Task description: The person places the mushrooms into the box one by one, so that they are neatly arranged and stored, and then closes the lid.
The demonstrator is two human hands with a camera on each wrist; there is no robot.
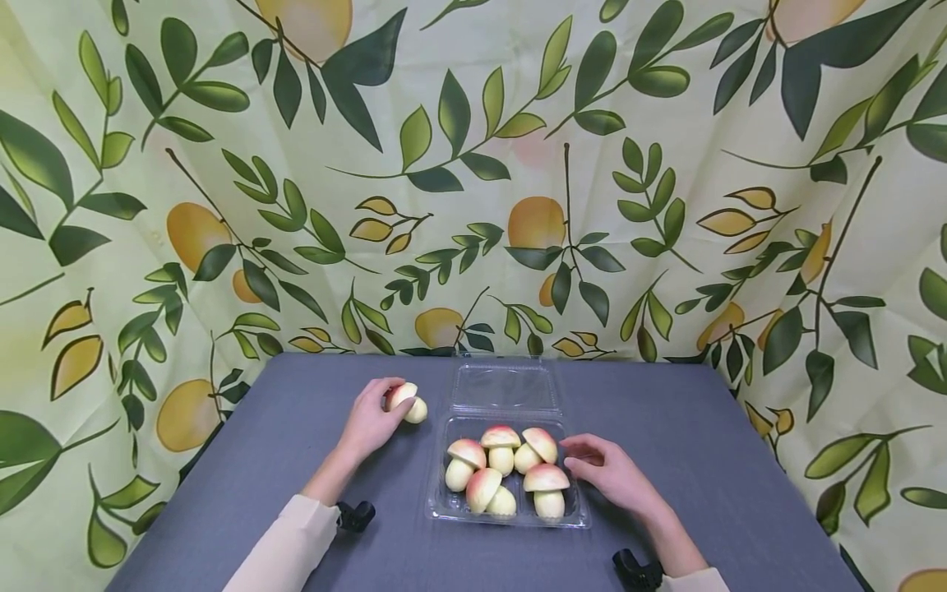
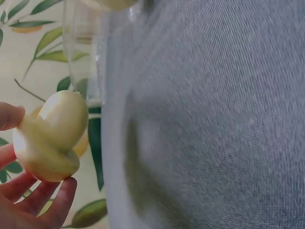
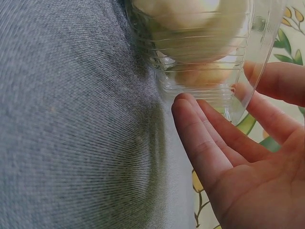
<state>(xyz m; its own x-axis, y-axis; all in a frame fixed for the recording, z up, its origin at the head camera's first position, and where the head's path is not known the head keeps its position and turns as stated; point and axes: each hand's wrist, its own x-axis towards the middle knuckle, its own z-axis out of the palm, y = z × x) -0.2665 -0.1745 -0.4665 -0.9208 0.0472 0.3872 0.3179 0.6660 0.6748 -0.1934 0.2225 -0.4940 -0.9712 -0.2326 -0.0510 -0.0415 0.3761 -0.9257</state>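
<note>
My left hand grips a mushroom-shaped bun with a pale round stem and a pink-red cap, left of a clear plastic clamshell box. In the left wrist view, the thumb and fingertips hold the bun by its cap, above the tabletop. Several similar buns sit inside the box. At the box's right side is my right hand. Its fingers lie extended along the ribbed plastic wall in the right wrist view, and the thumb is at the rim; how firmly they touch I cannot tell.
The box's hinged lid lies back, open, toward the far edge of the grey cloth-covered table. Behind the table hangs a fabric backdrop printed with leaves and fruit. Black wrist-worn devices sit at both wrists.
</note>
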